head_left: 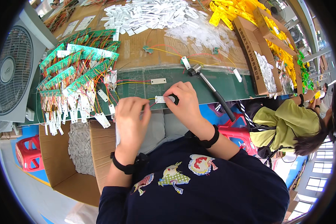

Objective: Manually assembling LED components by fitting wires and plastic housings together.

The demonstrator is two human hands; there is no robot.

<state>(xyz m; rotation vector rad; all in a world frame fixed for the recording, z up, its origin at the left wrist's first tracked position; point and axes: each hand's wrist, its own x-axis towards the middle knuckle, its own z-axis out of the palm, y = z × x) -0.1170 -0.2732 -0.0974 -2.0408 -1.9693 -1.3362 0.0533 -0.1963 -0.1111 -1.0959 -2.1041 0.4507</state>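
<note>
While the right hand [184,102] holds a small white piece [160,99] near the front edge of the green desk [231,87], its thumb and finger squeeze the right end of it. The left hand [132,115] is at 8 o'clock from that piece, with its finger and thumb tips close together by a thin red wire [152,104]; I cannot tell if they pinch it. A hard tug there could pull the wire off, because it looks so thin. A second white piece [158,81] lies at 12 o'clock, with red and yellow wires running off to 9 o'clock, so a hand passing over could snag them. At 10 o'clock is a big heap of green boards [95,53] with lots of mixed-up wires, and some white ends hang over the edge; one pull could make a knot or drag some down. The hammer [214,92] lies at 3 o'clock, and its handle end sticks out past the edge, so a bump from the right arm could knock it off.
</note>
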